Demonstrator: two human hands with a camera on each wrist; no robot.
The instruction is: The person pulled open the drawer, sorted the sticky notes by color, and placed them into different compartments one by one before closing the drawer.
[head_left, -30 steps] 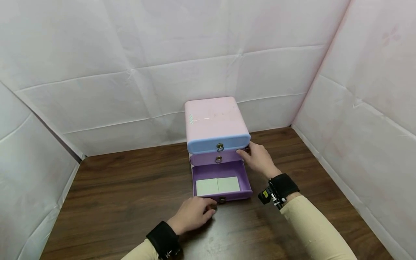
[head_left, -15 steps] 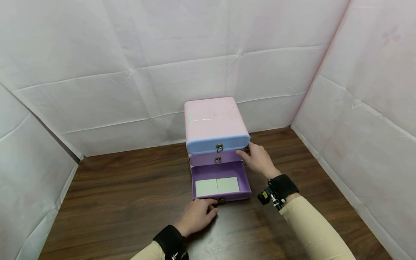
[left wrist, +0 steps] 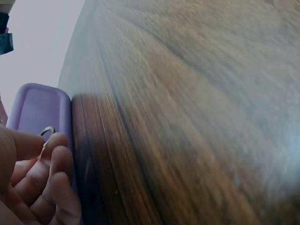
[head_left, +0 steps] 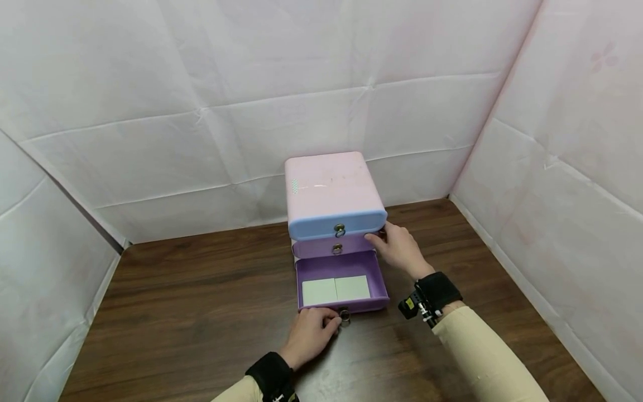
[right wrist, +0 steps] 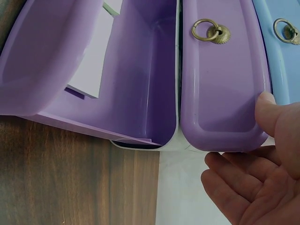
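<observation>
- Pinching the small brass ring pull (head_left: 345,316) of the open bottom purple plastic drawer (head_left: 341,279), my left hand (head_left: 311,335) has thumb and curled fingers closed on it, at the drawer's front edge.
- I judge a straight, level motion along the drawer's travel works best, since the ring is small and could slip.
- My right hand (head_left: 399,248) rests flat and relaxed against the side of the pink plastic drawer cabinet (head_left: 329,190), thumb on the middle drawer's corner, steadying it.
- Two pale green cards (head_left: 335,289) lie flat inside the drawer.
- White sheeting walls (head_left: 201,84) enclose the dark wooden table (head_left: 201,312); nothing blocks the drawer's path.

Fingers (left wrist: 56,154) pinch ring pull (left wrist: 46,132) on purple drawer (left wrist: 35,105).
</observation>
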